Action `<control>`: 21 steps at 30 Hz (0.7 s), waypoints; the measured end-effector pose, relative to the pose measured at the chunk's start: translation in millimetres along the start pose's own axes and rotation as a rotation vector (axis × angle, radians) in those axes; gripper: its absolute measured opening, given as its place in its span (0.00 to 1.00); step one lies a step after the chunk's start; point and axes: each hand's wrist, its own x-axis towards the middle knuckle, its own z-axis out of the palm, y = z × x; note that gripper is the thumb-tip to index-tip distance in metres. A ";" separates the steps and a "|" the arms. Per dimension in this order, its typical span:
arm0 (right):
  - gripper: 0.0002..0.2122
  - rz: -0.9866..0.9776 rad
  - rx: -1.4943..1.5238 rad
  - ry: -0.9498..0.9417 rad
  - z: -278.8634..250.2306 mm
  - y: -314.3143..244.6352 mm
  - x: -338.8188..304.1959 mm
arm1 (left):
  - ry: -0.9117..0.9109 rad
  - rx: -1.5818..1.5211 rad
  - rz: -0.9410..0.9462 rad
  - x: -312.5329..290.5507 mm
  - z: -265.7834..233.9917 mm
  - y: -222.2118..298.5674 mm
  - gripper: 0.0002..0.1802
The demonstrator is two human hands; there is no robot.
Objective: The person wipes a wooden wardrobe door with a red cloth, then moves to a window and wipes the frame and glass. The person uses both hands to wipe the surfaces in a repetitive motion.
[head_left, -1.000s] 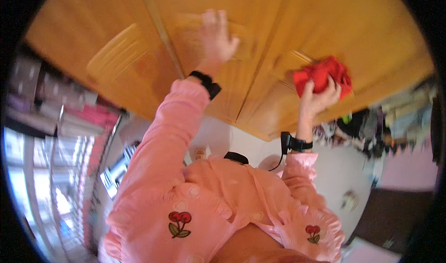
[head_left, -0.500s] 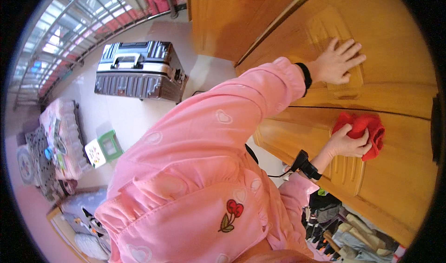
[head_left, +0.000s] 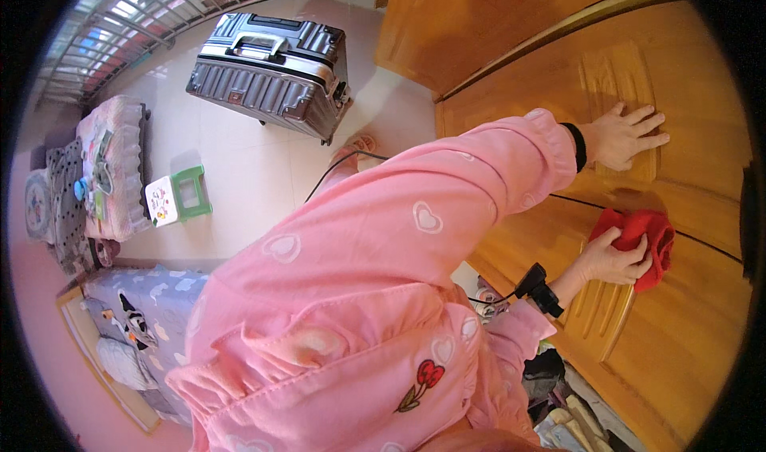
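Observation:
My left hand (head_left: 626,137) lies flat, fingers spread, on a raised panel of the orange wooden door (head_left: 702,324). A black band sits on that wrist, at the end of a pink sleeve with white hearts. Lower on the same door, my right hand (head_left: 610,262) presses a crumpled red cloth (head_left: 650,236) against the wood. A small black device with a cable (head_left: 536,286) is strapped to the right wrist.
A silver hard-shell suitcase (head_left: 271,73) stands on the pale tiled floor. A small green and white stool (head_left: 177,197) is beside a pink-covered seat (head_left: 112,165). Barred windows (head_left: 144,13) line the top left. Dark clutter (head_left: 558,412) lies by the door's foot.
The view has swung, so the door now fills the right side. My left hand stays flat on the panel. My right hand still holds the red cloth to the wood.

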 end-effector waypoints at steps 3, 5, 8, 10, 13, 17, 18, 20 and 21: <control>0.21 -0.007 0.040 0.066 4.9 3.0 -3.5 | -0.011 0.034 0.018 -0.3 -3.2 -0.5 0.53; 0.20 0.009 0.036 0.050 5.9 6.0 -5.4 | -0.031 0.060 0.035 -0.4 -6.9 1.5 0.55; 0.19 0.058 0.058 0.011 8.1 8.8 -6.1 | -0.014 0.081 0.070 0.4 -12.7 3.9 0.57; 0.19 0.041 0.043 0.021 8.6 10.6 -7.1 | -0.044 0.099 0.059 2.3 -13.1 7.5 0.58; 0.19 0.088 0.079 0.000 10.1 15.6 -9.5 | -0.071 0.130 0.032 6.6 -6.2 14.6 0.59; 0.20 0.103 0.136 -0.023 13.9 31.9 -18.6 | -0.107 0.153 0.010 5.9 14.6 23.2 0.60; 0.20 0.089 0.160 0.002 17.4 36.3 -19.0 | -0.109 0.170 0.006 7.6 19.3 23.9 0.60; 0.20 0.091 0.150 0.020 22.7 43.0 -23.9 | -0.143 0.176 -0.005 6.8 28.0 25.5 0.60; 0.21 0.099 0.161 0.015 25.1 46.7 -25.3 | -0.146 0.182 -0.009 7.3 31.6 26.5 0.60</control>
